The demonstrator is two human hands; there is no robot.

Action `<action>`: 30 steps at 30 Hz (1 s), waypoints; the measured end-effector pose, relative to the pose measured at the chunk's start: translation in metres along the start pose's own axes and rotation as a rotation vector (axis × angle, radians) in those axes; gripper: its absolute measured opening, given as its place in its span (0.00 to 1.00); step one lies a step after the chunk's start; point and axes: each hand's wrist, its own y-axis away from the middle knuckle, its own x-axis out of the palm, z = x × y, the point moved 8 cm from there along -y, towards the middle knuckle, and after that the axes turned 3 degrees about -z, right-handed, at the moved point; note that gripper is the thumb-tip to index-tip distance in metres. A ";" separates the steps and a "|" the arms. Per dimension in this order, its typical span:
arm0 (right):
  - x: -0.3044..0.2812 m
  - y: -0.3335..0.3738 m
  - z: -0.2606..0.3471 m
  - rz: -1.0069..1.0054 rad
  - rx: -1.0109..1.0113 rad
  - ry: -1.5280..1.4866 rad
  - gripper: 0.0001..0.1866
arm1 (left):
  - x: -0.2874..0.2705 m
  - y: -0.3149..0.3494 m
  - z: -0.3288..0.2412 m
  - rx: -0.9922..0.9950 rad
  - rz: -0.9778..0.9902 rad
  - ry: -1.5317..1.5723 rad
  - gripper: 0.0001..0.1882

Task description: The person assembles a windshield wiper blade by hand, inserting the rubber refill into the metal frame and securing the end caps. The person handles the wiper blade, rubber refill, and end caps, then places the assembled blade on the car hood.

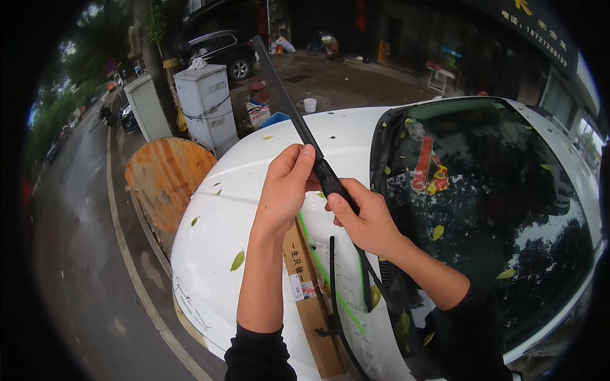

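A long black wiper blade (pixel 285 95) is held at a slant above the white car hood, its upper end pointing away to the far left. My left hand (pixel 286 184) pinches the blade just above its middle, with the thumb on top. Just below, my right hand (pixel 367 219) grips the thicker middle part between thumb and fingers. The fingertips under the blade are partly hidden. Beneath my hands lie a long brown cardboard box (pixel 311 317), a clear plastic sleeve with green edges (pixel 346 308) and another slim black wiper-like rod (pixel 333 279).
The white hood (pixel 235 209) carries scattered leaves. To the right is the windshield (pixel 483 254), with a red item behind the glass. Past the hood stand a round wooden board (pixel 168 181), a grey cabinet (pixel 206 105) and a white bucket (pixel 309 105). A wet road (pixel 95 267) runs along the left.
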 end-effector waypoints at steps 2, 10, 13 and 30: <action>0.004 0.006 -0.001 0.013 0.076 -0.066 0.18 | 0.002 -0.002 0.004 -0.013 0.003 -0.004 0.16; 0.006 0.005 0.003 -0.015 -0.039 0.047 0.20 | 0.003 -0.005 0.008 -0.051 0.022 0.062 0.19; 0.007 0.006 0.005 -0.001 -0.074 0.079 0.20 | 0.000 -0.004 0.010 -0.049 0.027 0.066 0.19; 0.009 0.008 -0.015 0.213 0.266 -0.320 0.26 | 0.001 -0.002 0.015 -0.070 -0.010 0.103 0.18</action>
